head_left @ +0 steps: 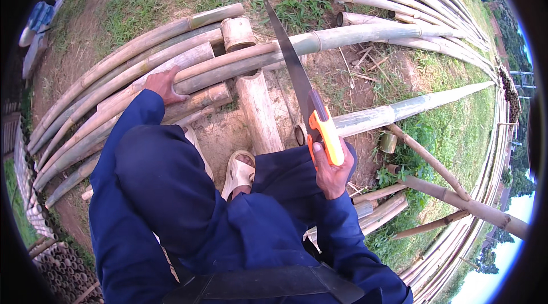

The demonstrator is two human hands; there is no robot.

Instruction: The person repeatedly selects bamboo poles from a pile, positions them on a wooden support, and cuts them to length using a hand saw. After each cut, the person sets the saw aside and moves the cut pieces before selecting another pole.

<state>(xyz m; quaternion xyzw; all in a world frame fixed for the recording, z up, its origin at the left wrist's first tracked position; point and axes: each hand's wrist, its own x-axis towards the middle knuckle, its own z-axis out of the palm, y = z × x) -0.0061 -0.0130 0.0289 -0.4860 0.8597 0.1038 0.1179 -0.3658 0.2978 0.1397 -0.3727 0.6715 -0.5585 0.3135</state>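
Observation:
My right hand [333, 174] is closed round the orange handle of a handsaw [290, 53]. Its long, tapering blade points up and away, passing across a long bamboo pole [337, 37]. From this view I cannot tell whether the teeth touch the pole. At the left, my left hand [164, 85] grips the near part of the bamboo, thumb toward me and fingers over the top. Under the pole, a thick bamboo piece [257, 107] runs toward my sandalled foot [240, 170]. A short upright bamboo stump [237, 32] stands just beyond the pole.
Several cut bamboo poles [114, 64] lie side by side at the left. More long poles [388, 1] stretch away at the far right. Another pole [394, 112] lies right of the saw, near a propped bamboo frame [436, 161]. A short bamboo section [389, 143] sits in the grass.

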